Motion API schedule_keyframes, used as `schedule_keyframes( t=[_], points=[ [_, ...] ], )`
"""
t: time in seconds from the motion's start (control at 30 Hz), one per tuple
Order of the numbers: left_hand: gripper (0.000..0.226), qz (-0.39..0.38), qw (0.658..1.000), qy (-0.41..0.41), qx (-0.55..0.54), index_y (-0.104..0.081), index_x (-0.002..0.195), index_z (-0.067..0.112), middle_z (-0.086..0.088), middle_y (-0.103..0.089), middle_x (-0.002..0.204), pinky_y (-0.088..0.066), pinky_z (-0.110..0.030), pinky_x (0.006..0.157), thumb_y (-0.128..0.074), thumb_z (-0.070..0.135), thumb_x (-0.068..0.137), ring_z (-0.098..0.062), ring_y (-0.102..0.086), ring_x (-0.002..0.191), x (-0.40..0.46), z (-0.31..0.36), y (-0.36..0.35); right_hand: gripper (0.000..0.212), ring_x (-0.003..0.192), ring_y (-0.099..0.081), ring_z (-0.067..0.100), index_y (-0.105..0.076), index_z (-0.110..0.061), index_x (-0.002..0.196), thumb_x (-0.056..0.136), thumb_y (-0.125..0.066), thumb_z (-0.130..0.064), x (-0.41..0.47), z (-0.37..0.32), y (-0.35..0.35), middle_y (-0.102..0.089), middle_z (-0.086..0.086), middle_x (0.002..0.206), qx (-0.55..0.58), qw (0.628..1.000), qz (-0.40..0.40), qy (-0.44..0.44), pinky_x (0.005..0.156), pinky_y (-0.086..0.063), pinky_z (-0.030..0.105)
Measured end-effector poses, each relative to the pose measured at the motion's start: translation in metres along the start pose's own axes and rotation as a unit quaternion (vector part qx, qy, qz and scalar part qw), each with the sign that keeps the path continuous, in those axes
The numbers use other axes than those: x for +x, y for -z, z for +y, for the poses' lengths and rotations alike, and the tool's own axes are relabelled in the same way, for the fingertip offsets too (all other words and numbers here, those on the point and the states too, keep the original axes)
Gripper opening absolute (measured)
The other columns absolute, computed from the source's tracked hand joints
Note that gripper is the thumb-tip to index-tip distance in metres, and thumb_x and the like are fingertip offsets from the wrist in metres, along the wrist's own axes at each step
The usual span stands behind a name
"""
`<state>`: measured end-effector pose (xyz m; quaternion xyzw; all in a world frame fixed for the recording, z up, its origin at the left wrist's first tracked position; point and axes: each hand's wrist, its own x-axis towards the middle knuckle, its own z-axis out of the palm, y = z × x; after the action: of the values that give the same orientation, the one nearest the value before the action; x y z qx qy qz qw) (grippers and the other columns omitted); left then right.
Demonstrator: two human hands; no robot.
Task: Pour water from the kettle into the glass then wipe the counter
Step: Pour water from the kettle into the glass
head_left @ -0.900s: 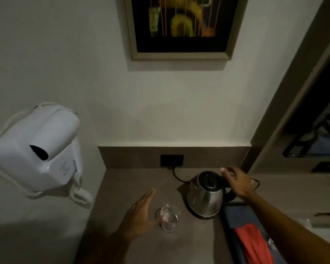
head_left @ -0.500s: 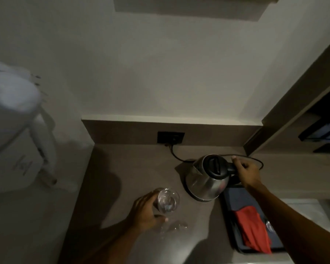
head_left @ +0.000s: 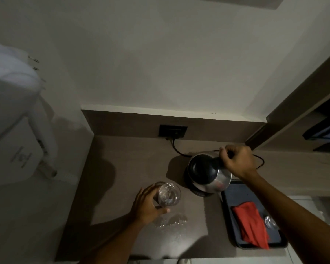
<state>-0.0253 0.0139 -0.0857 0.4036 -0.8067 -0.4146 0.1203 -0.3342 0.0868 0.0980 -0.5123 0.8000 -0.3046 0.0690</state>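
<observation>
A steel kettle (head_left: 215, 184) with a black lid sits at the right of the brown counter (head_left: 122, 168), tilted toward the left over its base. My right hand (head_left: 236, 161) is closed around its black handle. A clear glass (head_left: 169, 194) is held a little above the counter by my left hand (head_left: 147, 205), which wraps its left side. The glass is apart from the kettle, to its lower left. A red cloth (head_left: 251, 223) lies on a dark tray (head_left: 231, 199) right of the kettle.
A black cord (head_left: 176, 149) runs from the wall socket (head_left: 172, 131) to the kettle's base. A white wall-mounted hair dryer (head_left: 13, 121) hangs at the left. Another small glass (head_left: 270, 221) lies on the tray. The counter's front edge is near the frame's bottom.
My left hand closed on the glass and lifted it. My right hand took the kettle's handle and tipped the kettle leftward. The camera tilted down.
</observation>
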Motion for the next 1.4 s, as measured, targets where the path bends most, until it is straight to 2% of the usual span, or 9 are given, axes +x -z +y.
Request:
schedule_keyframes(
  t=[0.1, 0.17, 0.27, 0.4, 0.53, 0.7, 1.1, 1.23, 1.4],
  points=[
    [0.094, -0.002, 1.0, -0.012, -0.016, -0.047, 0.134, 0.046, 0.04, -0.037, 0.127, -0.029, -0.035, 0.114, -0.085, 0.061, 0.049, -0.014, -0.051, 0.126, 0.0, -0.002, 0.0, 0.038, 0.038, -0.053, 0.016, -0.057, -0.017, 0.054, 0.092, -0.058, -0.018, 0.002, -0.024, 0.002, -0.056, 0.003, 0.045, -0.056, 0.996, -0.026, 0.071, 0.036, -0.044, 0.03],
    [0.097, -0.015, 1.0, -0.001, -0.019, -0.047, 0.138, 0.042, 0.03, -0.046, 0.135, -0.023, -0.043, 0.121, -0.084, 0.063, 0.051, -0.014, -0.05, 0.13, 0.001, -0.002, -0.001, 0.039, 0.036, -0.049, 0.014, -0.057, -0.017, 0.054, 0.092, -0.053, -0.026, 0.002, -0.036, 0.002, -0.053, -0.001, 0.044, -0.096, 0.99, -0.028, 0.096, 0.036, -0.042, 0.028],
    [0.101, -0.034, 0.999, 0.014, -0.02, -0.045, 0.142, 0.036, 0.015, -0.05, 0.144, -0.015, -0.042, 0.122, -0.084, 0.064, 0.054, -0.014, -0.048, 0.132, 0.002, -0.003, 0.0, 0.041, 0.033, -0.038, 0.009, -0.053, -0.019, 0.052, 0.089, -0.045, -0.036, 0.001, -0.052, -0.002, -0.041, -0.009, 0.042, -0.155, 0.978, -0.027, 0.135, 0.037, -0.03, 0.019],
    [0.1, -0.059, 0.998, 0.008, -0.014, -0.043, 0.144, 0.033, 0.014, -0.048, 0.146, -0.013, -0.043, 0.123, -0.084, 0.061, 0.058, -0.012, -0.048, 0.133, 0.004, 0.001, 0.006, 0.04, 0.034, -0.028, 0.012, -0.037, -0.023, 0.05, 0.085, -0.046, -0.04, -0.003, -0.068, -0.008, -0.034, -0.009, 0.044, -0.238, 0.953, -0.025, 0.185, 0.043, -0.01, 0.016],
    [0.098, -0.076, 0.997, 0.01, -0.012, -0.042, 0.143, 0.036, 0.016, -0.05, 0.144, -0.012, -0.047, 0.124, -0.083, 0.062, 0.058, -0.011, -0.054, 0.125, 0.005, 0.002, 0.008, 0.04, 0.034, -0.022, 0.008, -0.035, -0.025, 0.05, 0.084, -0.046, -0.042, -0.005, -0.077, -0.013, -0.034, -0.008, 0.043, -0.298, 0.933, -0.029, 0.201, 0.047, -0.003, 0.015],
    [0.092, -0.097, 0.995, 0.001, -0.024, -0.045, 0.142, 0.037, 0.018, -0.049, 0.145, -0.011, -0.049, 0.122, -0.084, 0.057, 0.061, -0.01, -0.059, 0.117, 0.005, 0.0, 0.011, 0.038, 0.036, -0.012, -0.005, -0.031, -0.029, 0.053, 0.086, -0.042, -0.044, -0.005, -0.088, -0.015, -0.029, -0.013, 0.044, -0.302, 0.928, -0.037, 0.214, 0.048, -0.004, 0.013],
    [0.092, -0.104, 0.994, 0.004, -0.015, -0.046, 0.142, 0.034, 0.013, -0.047, 0.148, -0.01, -0.052, 0.124, -0.078, 0.066, 0.062, -0.007, -0.055, 0.123, 0.008, -0.007, 0.008, 0.041, 0.034, -0.018, 0.0, -0.033, -0.027, 0.052, 0.088, -0.031, -0.046, -0.007, -0.106, -0.004, -0.02, -0.014, 0.043, -0.307, 0.925, -0.07, 0.211, 0.047, -0.013, 0.014],
    [0.095, -0.1, 0.995, 0.023, -0.015, -0.043, 0.145, 0.036, 0.01, -0.041, 0.155, -0.006, -0.051, 0.125, -0.079, 0.065, 0.062, -0.018, -0.036, 0.141, 0.008, -0.01, 0.007, 0.04, 0.034, -0.017, -0.002, -0.033, -0.028, 0.052, 0.088, -0.035, -0.047, -0.005, -0.112, 0.003, -0.019, -0.015, 0.043, -0.326, 0.915, -0.077, 0.225, 0.049, -0.01, 0.014],
    [0.09, -0.096, 0.995, 0.012, -0.022, -0.045, 0.143, 0.037, 0.013, -0.042, 0.153, -0.003, -0.045, 0.123, -0.08, 0.063, 0.064, -0.002, -0.04, 0.13, 0.007, -0.01, 0.007, 0.042, 0.033, -0.015, 0.001, -0.027, -0.028, 0.051, 0.089, -0.035, -0.045, -0.002, -0.119, 0.016, -0.017, -0.013, 0.041, -0.344, 0.905, -0.072, 0.241, 0.046, -0.012, 0.015]
  ],
)
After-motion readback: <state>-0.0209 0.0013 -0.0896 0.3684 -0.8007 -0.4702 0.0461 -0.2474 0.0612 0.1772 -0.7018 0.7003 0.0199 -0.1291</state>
